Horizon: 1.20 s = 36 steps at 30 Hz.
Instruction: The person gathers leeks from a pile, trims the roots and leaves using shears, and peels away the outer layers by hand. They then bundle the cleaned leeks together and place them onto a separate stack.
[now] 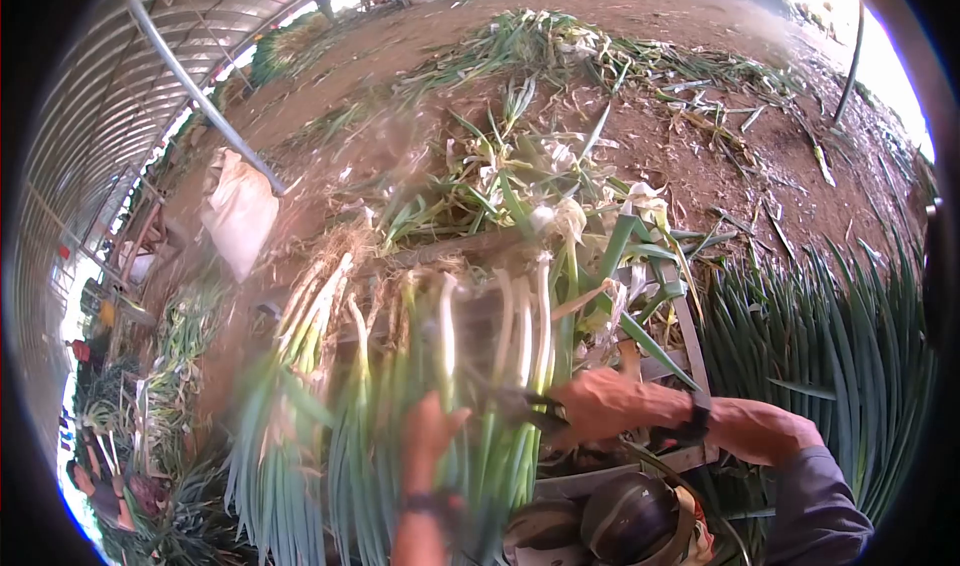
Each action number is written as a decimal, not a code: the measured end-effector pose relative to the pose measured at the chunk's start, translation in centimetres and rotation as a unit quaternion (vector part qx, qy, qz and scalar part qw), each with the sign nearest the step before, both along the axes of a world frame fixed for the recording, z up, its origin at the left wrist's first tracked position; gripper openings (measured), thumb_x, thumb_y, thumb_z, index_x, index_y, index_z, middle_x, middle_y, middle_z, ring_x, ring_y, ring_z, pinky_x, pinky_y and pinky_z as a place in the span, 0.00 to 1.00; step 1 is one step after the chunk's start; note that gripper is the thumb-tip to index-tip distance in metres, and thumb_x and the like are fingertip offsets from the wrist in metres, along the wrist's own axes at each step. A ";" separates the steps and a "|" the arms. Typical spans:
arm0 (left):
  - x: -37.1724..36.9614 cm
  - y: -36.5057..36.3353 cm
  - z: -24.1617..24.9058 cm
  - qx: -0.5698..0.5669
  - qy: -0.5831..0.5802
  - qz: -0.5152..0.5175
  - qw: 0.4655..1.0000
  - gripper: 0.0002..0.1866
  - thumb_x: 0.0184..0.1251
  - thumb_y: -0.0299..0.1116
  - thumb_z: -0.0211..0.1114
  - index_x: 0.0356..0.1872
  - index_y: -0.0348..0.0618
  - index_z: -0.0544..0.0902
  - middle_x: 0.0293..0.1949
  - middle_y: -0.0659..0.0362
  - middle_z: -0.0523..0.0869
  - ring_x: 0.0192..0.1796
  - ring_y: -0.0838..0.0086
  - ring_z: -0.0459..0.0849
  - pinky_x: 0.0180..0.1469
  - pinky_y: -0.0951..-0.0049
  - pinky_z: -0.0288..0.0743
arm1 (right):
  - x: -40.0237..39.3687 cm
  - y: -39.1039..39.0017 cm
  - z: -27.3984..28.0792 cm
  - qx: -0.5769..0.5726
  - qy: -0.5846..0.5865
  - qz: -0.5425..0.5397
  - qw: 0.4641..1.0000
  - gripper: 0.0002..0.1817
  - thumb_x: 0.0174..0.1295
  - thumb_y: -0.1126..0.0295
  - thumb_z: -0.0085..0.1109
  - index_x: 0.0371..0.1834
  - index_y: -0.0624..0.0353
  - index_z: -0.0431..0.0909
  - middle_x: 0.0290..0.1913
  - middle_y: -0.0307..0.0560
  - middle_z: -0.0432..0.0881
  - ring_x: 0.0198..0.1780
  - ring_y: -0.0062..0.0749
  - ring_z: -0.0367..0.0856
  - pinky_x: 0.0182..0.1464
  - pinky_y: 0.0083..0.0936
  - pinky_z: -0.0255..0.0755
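Observation:
Long green onions lie side by side in front of me, with their white stalks (447,331) and brown roots pointing away and green leaves towards me. My left hand (430,434) is over the stalks near the middle of the row. It is smeared by motion, so I cannot make out its finger positions or whether it grips a stalk. To its right, my right hand (600,406) is closed round a dark-handled tool (535,406) that reaches left over the stalks. The tool's far end is blurred. Untrimmed onions with shaggy roots (330,286) lie further left.
A wooden frame (690,336) stands beyond my right hand. Peeled leaves (520,186) are heaped on the soil ahead. Upright green onion leaves (830,366) crowd the right side. A pale sack (238,211) hangs near a metal pole (190,76). Another person's hand (85,481) shows at lower left.

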<state>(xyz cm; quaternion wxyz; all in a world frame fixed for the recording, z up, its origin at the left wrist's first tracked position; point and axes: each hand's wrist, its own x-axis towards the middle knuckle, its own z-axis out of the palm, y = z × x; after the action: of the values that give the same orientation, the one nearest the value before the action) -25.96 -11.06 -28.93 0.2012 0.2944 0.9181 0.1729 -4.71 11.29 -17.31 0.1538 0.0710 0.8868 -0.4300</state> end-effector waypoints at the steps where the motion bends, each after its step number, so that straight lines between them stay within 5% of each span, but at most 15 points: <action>1: 0.1 0.1 0.5 0.011 0.004 0.000 1.000 0.29 0.58 0.48 0.76 0.50 0.34 0.80 0.38 0.37 0.88 0.45 0.42 0.88 0.47 0.48 0.80 | 1.0 0.0 0.2 -0.009 0.002 0.022 1.000 0.27 0.57 0.46 0.70 0.48 0.58 0.83 0.21 0.53 0.82 0.26 0.50 0.84 0.31 0.42 0.76; 3: 0.2 0.5 1.1 0.009 -0.001 0.007 1.000 0.30 0.65 0.46 0.71 0.57 0.32 0.74 0.39 0.35 0.87 0.44 0.40 0.87 0.45 0.48 0.81 | 3.3 0.2 -1.4 0.027 0.040 0.087 0.995 0.28 0.55 0.45 0.71 0.46 0.60 0.82 0.24 0.55 0.83 0.29 0.53 0.85 0.33 0.43 0.76; 7: 1.7 0.5 2.1 0.079 0.089 -0.050 0.992 0.27 0.70 0.43 0.67 0.58 0.31 0.72 0.39 0.32 0.86 0.45 0.38 0.86 0.44 0.46 0.80 | 6.8 1.3 -0.5 0.074 0.069 -0.013 0.995 0.34 0.52 0.45 0.74 0.50 0.62 0.79 0.33 0.59 0.86 0.34 0.57 0.85 0.37 0.47 0.77; 10: 2.0 -0.6 -0.9 -0.026 0.042 -0.038 0.998 0.27 0.70 0.43 0.66 0.58 0.32 0.72 0.40 0.31 0.86 0.46 0.36 0.86 0.45 0.44 0.79 | 9.2 2.4 -1.9 0.164 0.092 -0.101 0.977 0.36 0.51 0.45 0.74 0.56 0.61 0.77 0.35 0.60 0.85 0.36 0.58 0.86 0.38 0.47 0.78; 15: 4.0 0.3 -0.5 -0.004 0.022 0.003 1.000 0.25 0.62 0.43 0.70 0.52 0.33 0.77 0.39 0.32 0.86 0.47 0.35 0.85 0.50 0.44 0.80 | 11.3 3.7 -6.9 0.237 -0.018 -0.205 0.949 0.47 0.54 0.43 0.70 0.65 0.72 0.68 0.44 0.68 0.84 0.44 0.61 0.85 0.46 0.49 0.79; 19: 4.0 1.1 2.9 -0.023 0.049 0.011 0.998 0.25 0.63 0.45 0.69 0.51 0.34 0.79 0.40 0.36 0.88 0.45 0.39 0.86 0.50 0.46 0.80 | 12.1 3.1 -10.1 0.287 -0.022 -0.228 0.930 0.47 0.58 0.42 0.66 0.68 0.72 0.66 0.50 0.66 0.82 0.53 0.59 0.84 0.49 0.50 0.76; 25: 3.0 0.6 5.3 -0.027 0.014 -0.033 0.999 0.21 0.58 0.42 0.69 0.41 0.31 0.82 0.35 0.38 0.87 0.39 0.44 0.87 0.44 0.52 0.80 | 11.6 3.1 -8.0 0.367 0.043 -0.197 0.908 0.38 0.57 0.50 0.69 0.62 0.69 0.71 0.45 0.59 0.82 0.48 0.52 0.82 0.45 0.47 0.77; 29: 3.1 0.6 3.6 0.082 -0.032 -0.014 0.996 0.19 0.56 0.39 0.71 0.39 0.31 0.81 0.30 0.41 0.86 0.34 0.57 0.87 0.39 0.58 0.79 | 9.1 2.3 -7.2 0.268 0.251 -0.155 0.917 0.22 0.62 0.61 0.66 0.54 0.64 0.77 0.39 0.51 0.80 0.45 0.49 0.82 0.42 0.45 0.79; 31: 3.6 1.5 4.1 0.116 -0.064 0.009 0.991 0.20 0.58 0.40 0.73 0.42 0.32 0.82 0.29 0.47 0.86 0.32 0.66 0.86 0.37 0.62 0.79 | 7.1 1.1 -10.1 0.133 0.206 -0.145 0.959 0.19 0.64 0.60 0.66 0.49 0.63 0.78 0.38 0.54 0.83 0.40 0.51 0.84 0.40 0.43 0.79; 34: 3.2 2.9 1.9 0.077 0.009 -0.036 0.996 0.22 0.60 0.43 0.74 0.44 0.33 0.82 0.29 0.49 0.87 0.30 0.65 0.86 0.36 0.62 0.79 | 3.1 -0.6 -13.3 -0.070 0.117 -0.182 0.974 0.19 0.67 0.58 0.64 0.46 0.65 0.78 0.38 0.56 0.86 0.38 0.50 0.85 0.41 0.42 0.79; 36: 3.8 3.8 0.0 0.039 0.000 -0.013 0.999 0.21 0.61 0.44 0.73 0.41 0.34 0.81 0.31 0.43 0.88 0.33 0.54 0.88 0.38 0.56 0.81 | 0.5 -1.6 -12.9 -0.121 0.067 -0.190 0.972 0.20 0.68 0.57 0.62 0.48 0.66 0.78 0.41 0.57 0.87 0.40 0.48 0.86 0.43 0.40 0.79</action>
<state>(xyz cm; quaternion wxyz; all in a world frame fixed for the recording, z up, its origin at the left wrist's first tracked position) -22.19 -7.21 -28.92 0.1916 0.3140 0.9069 0.2053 -4.21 9.65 -30.19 0.0175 0.1900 0.8068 -0.5592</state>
